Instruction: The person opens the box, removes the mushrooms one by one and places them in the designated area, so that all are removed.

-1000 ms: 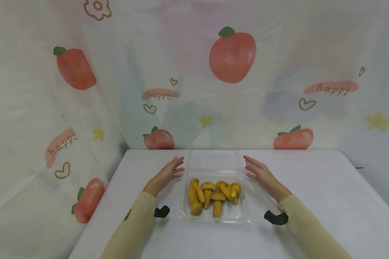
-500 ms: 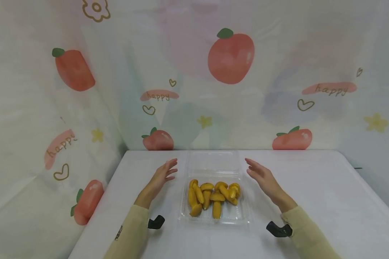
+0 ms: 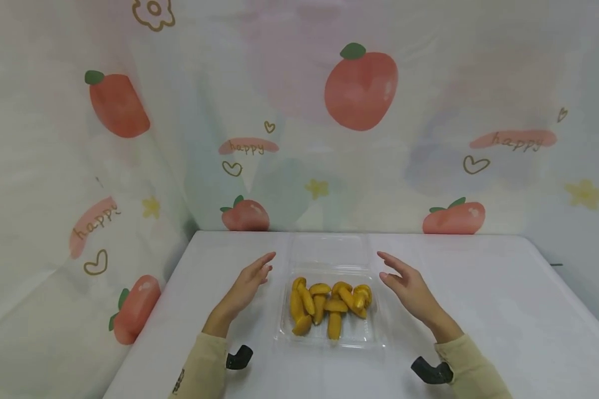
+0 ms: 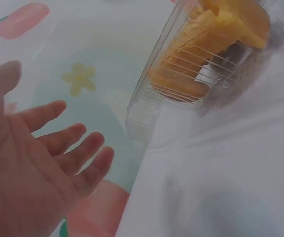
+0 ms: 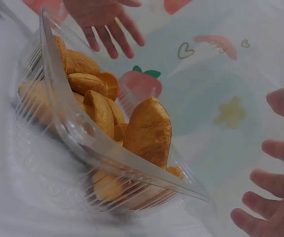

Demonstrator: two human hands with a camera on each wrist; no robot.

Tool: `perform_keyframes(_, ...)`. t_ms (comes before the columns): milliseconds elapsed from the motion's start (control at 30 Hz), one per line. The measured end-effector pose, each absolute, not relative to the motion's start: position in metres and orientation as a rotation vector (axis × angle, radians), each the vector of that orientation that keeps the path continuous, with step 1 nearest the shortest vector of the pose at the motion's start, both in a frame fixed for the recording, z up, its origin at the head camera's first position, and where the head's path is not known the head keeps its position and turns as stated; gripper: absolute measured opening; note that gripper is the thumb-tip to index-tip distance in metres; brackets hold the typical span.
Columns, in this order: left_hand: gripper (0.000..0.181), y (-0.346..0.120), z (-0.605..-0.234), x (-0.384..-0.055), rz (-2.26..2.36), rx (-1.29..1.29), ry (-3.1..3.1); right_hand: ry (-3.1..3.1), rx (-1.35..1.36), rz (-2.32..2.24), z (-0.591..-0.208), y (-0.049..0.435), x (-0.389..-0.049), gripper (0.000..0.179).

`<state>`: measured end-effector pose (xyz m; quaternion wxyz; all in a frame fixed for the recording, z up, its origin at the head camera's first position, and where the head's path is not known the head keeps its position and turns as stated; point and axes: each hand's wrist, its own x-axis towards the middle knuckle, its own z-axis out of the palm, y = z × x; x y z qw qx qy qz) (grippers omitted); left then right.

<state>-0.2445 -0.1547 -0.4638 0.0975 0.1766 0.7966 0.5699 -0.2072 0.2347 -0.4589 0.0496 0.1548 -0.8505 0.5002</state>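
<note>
A clear plastic clamshell box (image 3: 371,332) stands on the white table, its lid (image 3: 328,249) laid back toward the wall. Inside lie several yellow-brown mushrooms (image 3: 334,321). To the left of the box is my left hand (image 3: 242,291), apart from it and holding nothing. My right hand (image 3: 411,293) is raised on the other side, also with nothing in it. In the left wrist view, the fingers (image 4: 62,153) are spread and fairly straight. The right wrist view shows the box wall (image 5: 132,170) between the two hands, with the right fingers (image 5: 272,182) extended.
The white table (image 3: 504,310) reaches back to a printed cloth (image 3: 289,83) with fruit and "happy" patterns, which also covers the left side. Dark curved pieces (image 3: 431,370) stick out from both sleeves near the wrists.
Both hands have drawn back toward the person, and the left has shifted away from the box. The box and mushrooms have stayed in place.
</note>
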Motion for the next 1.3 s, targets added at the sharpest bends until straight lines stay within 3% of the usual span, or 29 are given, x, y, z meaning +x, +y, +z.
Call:
perform_keyframes(333,0.056,-0.153,-0.463,-0.231,1.427,0.719,2.463,-2.59,0.514,1.468,-0.462,0.23,-0.203,0.049)
perform_keyframes(1300,0.067,-0.152,-0.477,-0.223,1.27,0.799,2.525,-2.627,0.59,1.443,-0.47,0.217,-0.203,0.044)
